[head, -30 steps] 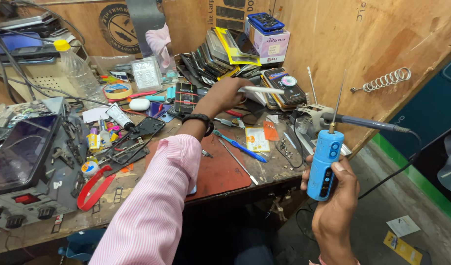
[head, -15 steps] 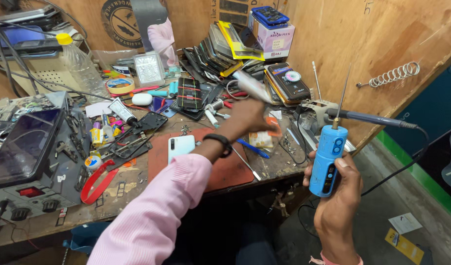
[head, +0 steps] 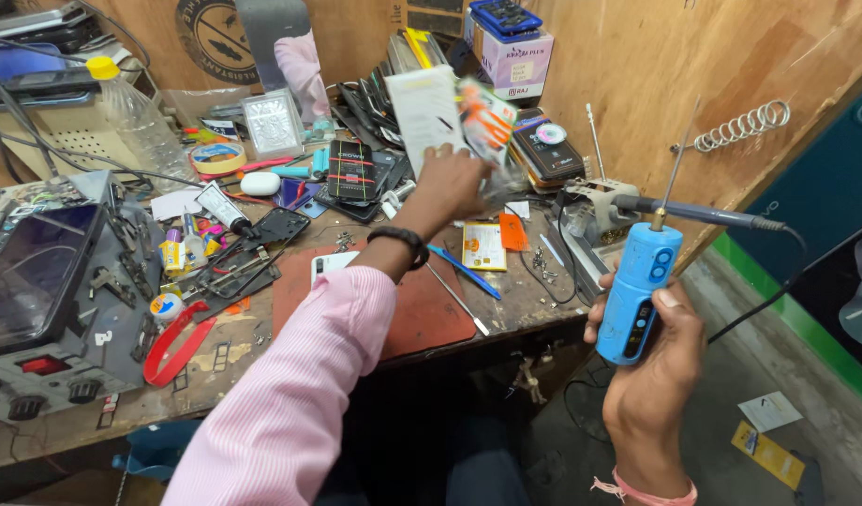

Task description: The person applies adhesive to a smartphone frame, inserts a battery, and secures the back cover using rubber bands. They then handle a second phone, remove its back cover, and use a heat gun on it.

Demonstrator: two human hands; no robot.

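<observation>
Head view showed the left hand [head: 450, 183] above the cluttered wooden workbench [head: 534, 300], fingers pinched on flat white and orange plastic packets [head: 450, 117] whose motion-blurred shapes hid the fingertips. The right hand [head: 651, 365], off the bench's edge, wrapped closed around an upright blue cylindrical plastic power tool [head: 637, 290] with a thin metal bit.

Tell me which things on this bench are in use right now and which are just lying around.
In use:
left hand holding up a white card pack and an orange packet
right hand holding a blue power tool

Lying around:
red mat
plastic bottle
tape roll
blue pen
soldering iron
</observation>
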